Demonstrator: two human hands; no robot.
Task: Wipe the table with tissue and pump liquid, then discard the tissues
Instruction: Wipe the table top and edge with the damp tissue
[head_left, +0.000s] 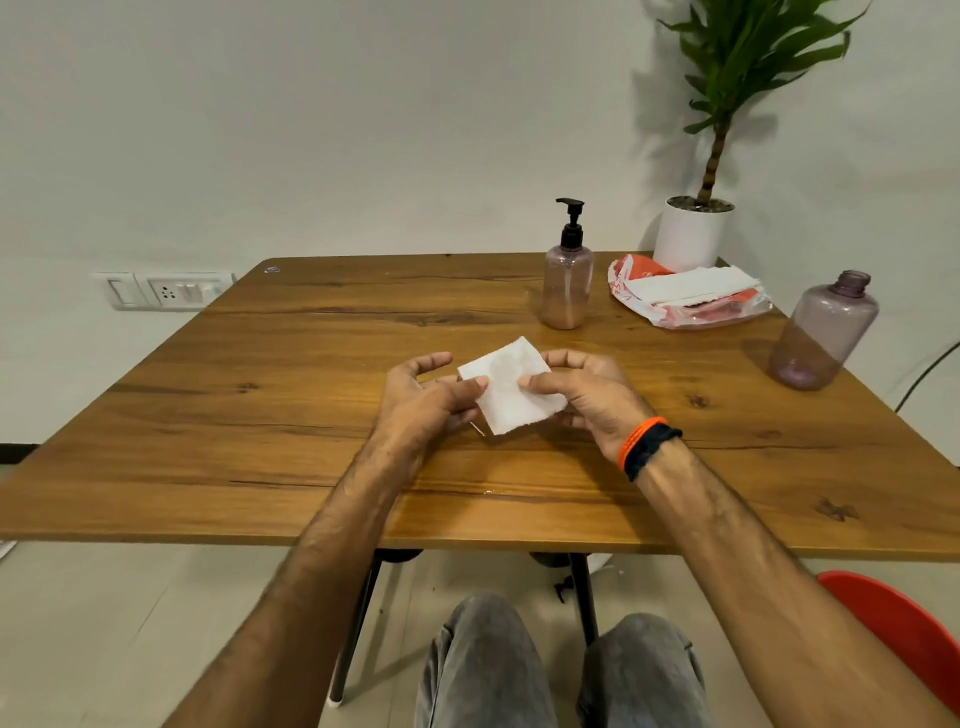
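Two bottles (567, 280) (823, 332), one tissue (511, 392), one potted plant (693, 234).

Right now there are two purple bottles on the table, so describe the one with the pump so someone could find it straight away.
Look at the wooden table, toward its far right corner where the potted plant stands. Just left of the tissue packet stands the pump bottle. Unlike the open bottle near the right edge, it carries a black pump on top.

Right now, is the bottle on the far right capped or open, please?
Open: the capless bottle shows a bare threaded neck, unlike the pump bottle.
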